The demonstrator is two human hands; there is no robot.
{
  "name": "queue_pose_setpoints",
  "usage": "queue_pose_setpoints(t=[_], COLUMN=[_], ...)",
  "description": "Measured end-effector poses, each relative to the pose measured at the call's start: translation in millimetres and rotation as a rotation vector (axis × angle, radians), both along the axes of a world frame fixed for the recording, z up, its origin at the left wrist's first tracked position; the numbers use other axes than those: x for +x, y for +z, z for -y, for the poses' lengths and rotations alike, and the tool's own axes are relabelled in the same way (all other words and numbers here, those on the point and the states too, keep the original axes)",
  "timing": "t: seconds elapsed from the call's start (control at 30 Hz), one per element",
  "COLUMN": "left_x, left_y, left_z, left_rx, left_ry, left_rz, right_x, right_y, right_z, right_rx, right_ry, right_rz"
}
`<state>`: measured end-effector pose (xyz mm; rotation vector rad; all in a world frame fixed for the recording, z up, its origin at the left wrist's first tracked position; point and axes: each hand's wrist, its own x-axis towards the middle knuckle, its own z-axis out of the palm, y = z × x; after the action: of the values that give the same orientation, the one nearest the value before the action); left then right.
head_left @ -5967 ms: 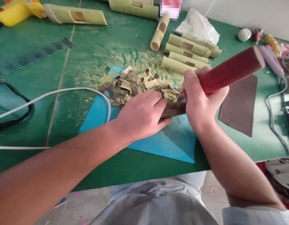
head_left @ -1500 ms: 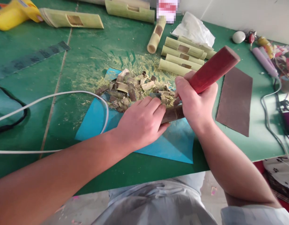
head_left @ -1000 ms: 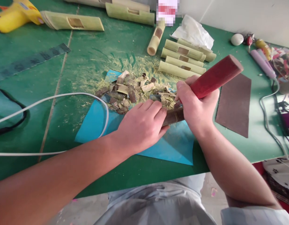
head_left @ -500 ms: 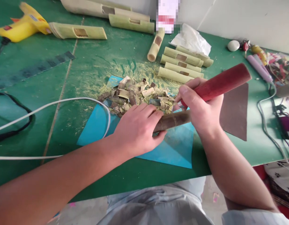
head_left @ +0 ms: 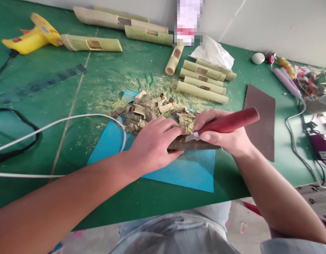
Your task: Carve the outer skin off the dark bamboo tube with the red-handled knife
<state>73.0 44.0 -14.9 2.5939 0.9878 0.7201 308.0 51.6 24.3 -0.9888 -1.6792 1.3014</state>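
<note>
My left hand (head_left: 154,144) presses down on a dark brown bamboo piece (head_left: 200,145) that lies across a blue sheet (head_left: 184,169). My right hand (head_left: 226,135) grips a carving knife with a red wooden handle (head_left: 231,120); its short metal blade (head_left: 190,137) rests on the top of the bamboo piece, between my two hands. The handle lies almost flat and points to the right. Just beyond my hands sits a heap of bamboo offcuts (head_left: 152,107) on yellow sawdust.
Several pale green bamboo tubes (head_left: 202,79) lie behind the heap, longer ones (head_left: 91,43) at the back left beside a yellow power tool (head_left: 33,35). Brown sandpaper (head_left: 260,120) lies to the right. A white cable (head_left: 59,121) and black cable (head_left: 17,148) cross the green table (head_left: 46,91).
The knife handle has swung down from a steep upward tilt to nearly level, and the blade now lies on the bamboo piece. The view has shifted up, showing more of the table's back.
</note>
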Motion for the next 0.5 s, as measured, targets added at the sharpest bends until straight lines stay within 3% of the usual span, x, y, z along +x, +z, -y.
queue_pose_setpoints(t=[0.2,0.5], left_x=[-0.2,-0.4], left_y=[0.0,2.6], left_z=[0.5,1.9], left_rx=[0.015,0.034], left_ry=[0.003,-0.007], left_rz=[-0.012,-0.015], right_x=[-1.4,-4.2], right_y=[-4.7,-2.3], right_z=[1.3,3.9], right_rx=[0.027,0.205], right_ry=[0.027,0.101], right_rz=[-0.022,0.013])
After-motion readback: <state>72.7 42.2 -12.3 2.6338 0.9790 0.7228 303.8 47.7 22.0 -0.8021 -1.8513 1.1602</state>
